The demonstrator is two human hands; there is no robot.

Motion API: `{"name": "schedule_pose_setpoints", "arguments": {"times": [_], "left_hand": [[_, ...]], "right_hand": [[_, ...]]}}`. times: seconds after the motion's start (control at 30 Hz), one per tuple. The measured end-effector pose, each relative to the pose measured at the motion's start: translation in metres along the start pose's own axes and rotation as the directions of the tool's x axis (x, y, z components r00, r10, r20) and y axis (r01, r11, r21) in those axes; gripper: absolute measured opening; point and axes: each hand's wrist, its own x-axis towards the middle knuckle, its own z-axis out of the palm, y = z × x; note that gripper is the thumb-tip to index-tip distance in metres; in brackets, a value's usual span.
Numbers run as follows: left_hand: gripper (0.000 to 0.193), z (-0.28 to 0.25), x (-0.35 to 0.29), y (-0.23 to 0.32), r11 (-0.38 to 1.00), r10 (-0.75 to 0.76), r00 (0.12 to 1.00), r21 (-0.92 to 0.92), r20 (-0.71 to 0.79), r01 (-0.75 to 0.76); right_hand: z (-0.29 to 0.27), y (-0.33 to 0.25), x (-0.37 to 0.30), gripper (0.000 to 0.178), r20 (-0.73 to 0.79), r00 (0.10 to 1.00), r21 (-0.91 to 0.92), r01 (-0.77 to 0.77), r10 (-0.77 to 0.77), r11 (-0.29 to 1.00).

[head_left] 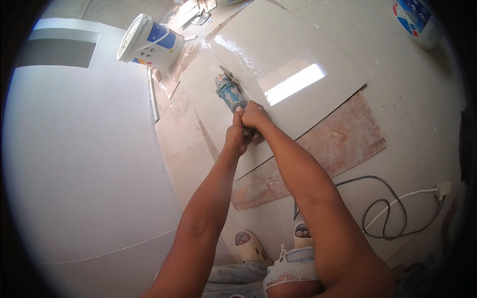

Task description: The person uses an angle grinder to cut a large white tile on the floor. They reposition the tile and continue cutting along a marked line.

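Both my hands are wrapped round the body of a blue angle grinder [229,94], which is dusty and worn. My left hand [237,134] grips it from the left and below, and my right hand [255,116] closes over its rear end from the right. The grinder's thin disc [229,74] stands on edge at the far end, over a large glossy pale tile [308,54]. A line with white dust runs across the tile beyond the disc. Whether the disc touches the surface I cannot tell.
A reddish wooden board [343,131] lies partly under the tile. A white lidded bucket [161,44] stands far left, another bucket [420,22] far right. A dark cable [385,203] coils near a plug connector [442,189] at right. A pale wall [89,139] rises at left.
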Motion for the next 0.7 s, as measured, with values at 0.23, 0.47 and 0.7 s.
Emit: {"name": "schedule_pose_setpoints", "arguments": {"times": [0.23, 0.47, 0.7], "left_hand": [[0.068, 0.006, -0.002, 0.001, 1.000, 0.002, 0.997, 0.001, -0.074, -0.002], [0.073, 0.001, 0.002, -0.003, 1.000, -0.024, 0.999, -0.002, -0.034, 0.024], [0.070, 0.000, -0.005, 0.000, 1.000, -0.022, 0.997, 0.012, -0.076, 0.023]], "right_hand": [[0.000, 0.001, 0.003, 0.058, -0.010, 1.000, -0.039, 0.017, -0.017, 0.999], [0.000, 0.002, -0.001, 0.059, -0.030, 1.000, -0.043, 0.006, -0.008, 0.999], [0.010, 0.007, 0.004, 0.057, -0.079, 0.993, -0.012, 0.085, -0.085, 0.996]]}}
